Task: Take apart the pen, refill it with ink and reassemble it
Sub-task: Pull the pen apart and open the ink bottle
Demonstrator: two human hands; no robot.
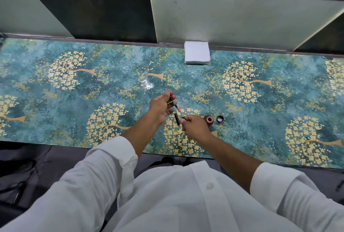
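Two pen parts were up in the air, one in each hand, just above the table (74,90). The left hand (160,106) held the thin inside part (174,104) of the pen. Its fingers were closed around the dark top end. The red tip pointed down and toward the other hand, most likely so no ink would run back onto the fingers. The right hand (195,125) pinched the dark barrel (177,119) with its fingers closed tight on one end. The open end of the barrel seemed to face the red tip. The two parts were near each other but not touching. They looked lined up so the thin part could slide into the barrel, though that is only a guess.

Just to the right of the right hand stood the small ink bottle (209,120) with its top open. Its cap (220,118) lay next to it, inside up. Both were kept close, likely so the pen could reach the ink with ease. A white stack of tissues (197,52) sat far back by the wall, well apart from the ink, maybe ready for wiping drips.
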